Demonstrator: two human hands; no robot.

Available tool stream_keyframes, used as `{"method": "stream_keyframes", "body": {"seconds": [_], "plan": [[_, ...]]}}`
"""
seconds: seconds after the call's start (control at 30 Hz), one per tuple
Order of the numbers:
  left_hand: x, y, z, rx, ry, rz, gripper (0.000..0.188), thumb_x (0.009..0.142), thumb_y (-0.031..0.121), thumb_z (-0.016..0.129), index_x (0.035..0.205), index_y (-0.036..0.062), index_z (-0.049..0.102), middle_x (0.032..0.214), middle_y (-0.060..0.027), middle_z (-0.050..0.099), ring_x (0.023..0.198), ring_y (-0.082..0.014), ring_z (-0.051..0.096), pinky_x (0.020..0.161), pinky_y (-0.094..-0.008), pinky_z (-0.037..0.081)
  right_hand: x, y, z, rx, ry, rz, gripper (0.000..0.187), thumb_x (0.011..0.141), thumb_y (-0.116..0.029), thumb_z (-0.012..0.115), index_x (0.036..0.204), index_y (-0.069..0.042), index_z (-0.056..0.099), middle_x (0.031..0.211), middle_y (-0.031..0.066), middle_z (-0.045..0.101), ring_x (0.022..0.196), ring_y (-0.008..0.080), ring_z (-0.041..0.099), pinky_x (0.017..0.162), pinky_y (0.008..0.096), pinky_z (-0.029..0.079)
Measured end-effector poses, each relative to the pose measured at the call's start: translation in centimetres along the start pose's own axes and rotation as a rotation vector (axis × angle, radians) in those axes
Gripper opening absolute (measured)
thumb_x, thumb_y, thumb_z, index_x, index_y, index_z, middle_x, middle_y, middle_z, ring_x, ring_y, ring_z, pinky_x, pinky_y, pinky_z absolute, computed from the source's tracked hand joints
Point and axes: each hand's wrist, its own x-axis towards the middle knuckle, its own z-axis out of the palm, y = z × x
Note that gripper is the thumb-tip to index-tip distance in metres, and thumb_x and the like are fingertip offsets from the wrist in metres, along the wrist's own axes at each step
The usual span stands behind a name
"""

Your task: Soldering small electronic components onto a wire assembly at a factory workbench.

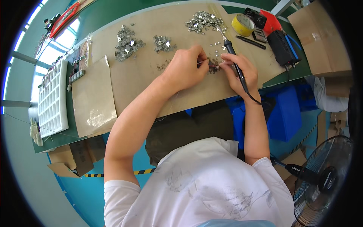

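My left hand [184, 70] is closed in a pinch on a thin wire [200, 64], red and dark, over the brown cardboard sheet [143, 75]. Close beside it, my right hand [244, 75] keeps a black-handled soldering iron [229, 47] between thumb and hand, its metal tip pointing away from me and its cord trailing past the wrist. The right thumb and a finger also pinch something small at the wire's end, too tiny to make out. Small dark bits [214, 70] lie beneath the fingertips. A few loose silvery pieces [217, 44] are scattered just beyond.
Piles of small metal parts sit at far left [127, 43], middle [162, 44] and far right [203, 22]. Yellow tape [243, 25], a black pen-like tool [251, 42] and a black box [281, 48] stand right. A white compartment tray [54, 100] lies left; a fan [325, 179] stands lower right.
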Motion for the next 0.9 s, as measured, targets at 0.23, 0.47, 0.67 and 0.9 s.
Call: {"method": "stream_keyframes", "body": {"seconds": [0.23, 0.47, 0.67, 0.9], "plan": [[0.2, 0.2, 0.1, 0.057, -0.006, 0.078, 0.016, 0.087, 0.012, 0.071, 0.092, -0.0012, 0.065, 0.074, -0.0171, 0.07, 0.066, -0.0315, 0.07, 0.064, -0.0385, 0.055, -2.9, -0.7, -0.7, 0.29, 0.272, 0.363, 0.042, 0.109, -0.016, 0.055, 0.146, 0.004, 0.05, 0.102, 0.0206, 0.075, 0.077, 0.0192, 0.075, 0.078, 0.0295, 0.059], [-0.2, 0.0, 0.6, 0.106, -0.054, 0.075, 0.015, 0.086, 0.011, 0.07, 0.092, -0.0019, 0.064, 0.078, -0.0177, 0.07, 0.071, -0.0338, 0.07, 0.067, -0.0406, 0.055, -4.8, 0.4, -1.0, 0.575, 0.351, 0.349, 0.028, 0.103, -0.011, 0.063, 0.124, 0.004, 0.053, 0.093, 0.0169, 0.071, 0.069, 0.0168, 0.071, 0.06, 0.0363, 0.065], [-0.1, 0.4, 0.5, 0.096, -0.077, 0.052, 0.014, 0.085, 0.011, 0.067, 0.089, -0.003, 0.065, 0.085, -0.0226, 0.07, 0.083, -0.0422, 0.069, 0.076, -0.0481, 0.056, -5.1, -0.5, -1.2, 0.367, 0.319, 0.341, 0.009, 0.096, 0.0, 0.066, 0.1, 0.005, 0.06, 0.075, 0.0089, 0.068, 0.058, 0.0159, 0.07, 0.056, 0.024, 0.056], [-0.2, 0.1, 0.8, 0.129, -0.053, 0.103, 0.013, 0.086, 0.008, 0.069, 0.09, -0.0027, 0.064, 0.079, -0.017, 0.069, 0.071, -0.0322, 0.069, 0.067, -0.0404, 0.055, -4.8, -1.0, -1.4, 0.331, 0.295, 0.367, 0.009, 0.096, -0.001, 0.065, 0.097, 0.007, 0.065, 0.074, 0.0105, 0.07, 0.058, 0.0137, 0.07, 0.055, 0.0224, 0.054]]}}
